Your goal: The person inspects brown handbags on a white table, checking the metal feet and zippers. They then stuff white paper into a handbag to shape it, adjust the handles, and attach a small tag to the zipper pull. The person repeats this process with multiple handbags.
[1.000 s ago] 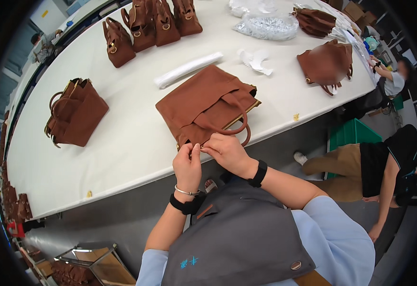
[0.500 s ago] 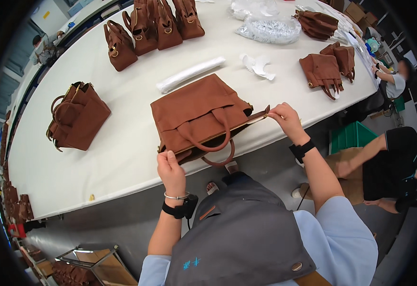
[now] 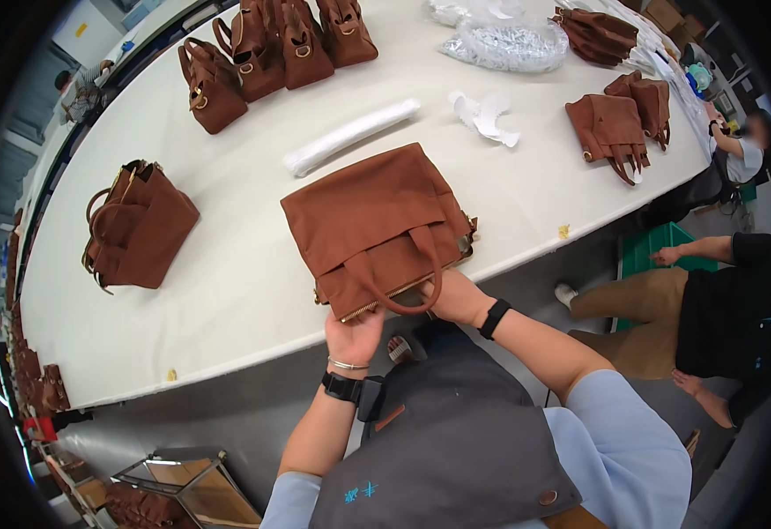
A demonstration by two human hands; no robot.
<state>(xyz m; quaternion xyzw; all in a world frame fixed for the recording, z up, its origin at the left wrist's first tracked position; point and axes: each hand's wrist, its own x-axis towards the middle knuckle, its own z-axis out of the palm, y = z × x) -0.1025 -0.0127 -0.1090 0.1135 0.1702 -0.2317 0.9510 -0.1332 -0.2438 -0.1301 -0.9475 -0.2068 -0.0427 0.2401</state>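
Here, items run from left to right across the head view.

- Brown handbag (image 3: 139, 227), at nine o'clock: standing alone on the white table (image 3: 227, 291), well apart from both hands, handles up.
- Row of brown handbags (image 3: 271, 48), at eleven o'clock: several set close together near the table's far edge.
- White wrapped roll (image 3: 350, 137), toward twelve o'clock: lying just beyond the central bag, not touching it.
- Left hand (image 3: 355, 337), at six o'clock: fingers curled up onto the near, open edge of the flat brown tote bag (image 3: 377, 220); a bracelet and dark watch sit at the wrist.
- Flat brown tote bag, at centre: lying flat at the table's near edge, its zip opening and looped handle (image 3: 403, 282) toward the person.
- Right hand (image 3: 456, 298), just right of six o'clock: tucked under the bag's near right corner, beside the handle; its fingers are hidden by the bag, so whether they are apart or together cannot be told. A black band circles the wrist.
- White paper scraps (image 3: 487, 115), at one o'clock: loose on the table.
- Small brown bags (image 3: 619, 123), at two o'clock: grouped near the table's right end.
- Seated person (image 3: 711, 309), at three o'clock: beside the table, apart from the work.
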